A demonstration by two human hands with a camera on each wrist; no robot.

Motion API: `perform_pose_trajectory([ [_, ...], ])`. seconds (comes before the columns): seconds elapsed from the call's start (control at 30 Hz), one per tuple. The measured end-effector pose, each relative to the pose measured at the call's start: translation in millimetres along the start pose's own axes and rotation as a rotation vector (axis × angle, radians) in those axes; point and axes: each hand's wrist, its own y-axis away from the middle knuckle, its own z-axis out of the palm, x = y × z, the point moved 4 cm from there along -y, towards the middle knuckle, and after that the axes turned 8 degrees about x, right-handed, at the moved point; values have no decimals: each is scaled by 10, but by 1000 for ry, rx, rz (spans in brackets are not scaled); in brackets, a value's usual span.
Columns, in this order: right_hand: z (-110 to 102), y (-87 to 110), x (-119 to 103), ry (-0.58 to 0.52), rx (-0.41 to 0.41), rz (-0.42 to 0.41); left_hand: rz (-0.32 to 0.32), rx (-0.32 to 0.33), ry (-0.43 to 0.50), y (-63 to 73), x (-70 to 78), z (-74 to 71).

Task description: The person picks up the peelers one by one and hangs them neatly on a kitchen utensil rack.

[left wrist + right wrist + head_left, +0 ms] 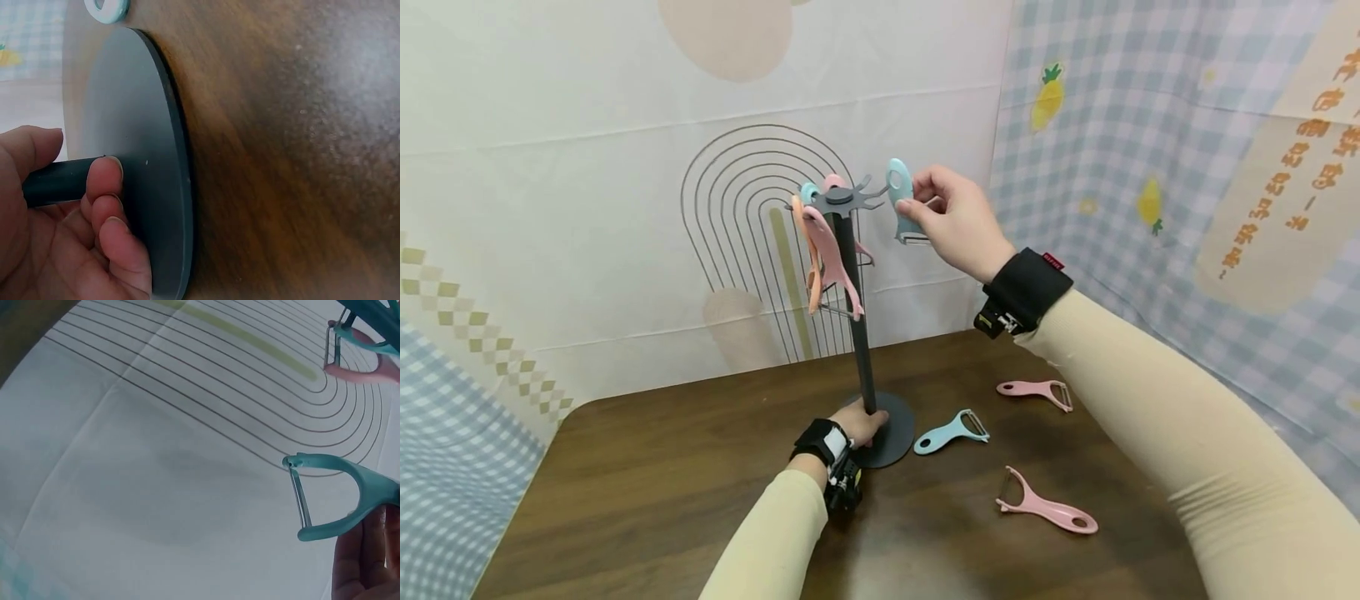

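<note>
My right hand (953, 215) pinches a light blue peeler (898, 185) by its handle, blade end down. The handle's holed end is right at a hook tip of the dark rack (839, 197). In the right wrist view the blade of this blue peeler (369, 492) points away from the fingers. Low on the rack, my left hand (859, 421) grips the post just above the round base (889, 446); the left wrist view shows fingers curled round the post (62, 181). Pink peelers (829, 250), an orange peeler (810, 267) and a blue one hang from other hooks.
On the brown table (700, 467) right of the base lie a blue peeler (945, 434), a pink peeler (1047, 505) in front and another pink peeler (1037, 390) farther back. A white patterned cloth (587, 208) hangs behind, a checked cloth (1120, 167) at the right.
</note>
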Motion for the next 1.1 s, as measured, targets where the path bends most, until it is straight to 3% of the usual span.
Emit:
perform_pose_trajectory([
  [0.27,121,-18,-130,-56,-11,-17,3,-12,2,7,-41,-31],
  [0.77,189,64,-189,11,-21,-56,14,-1,16,-14,-50,79],
  [1.1,212,119,-215,3,-42,-49,4,4,20,36,14,36],
])
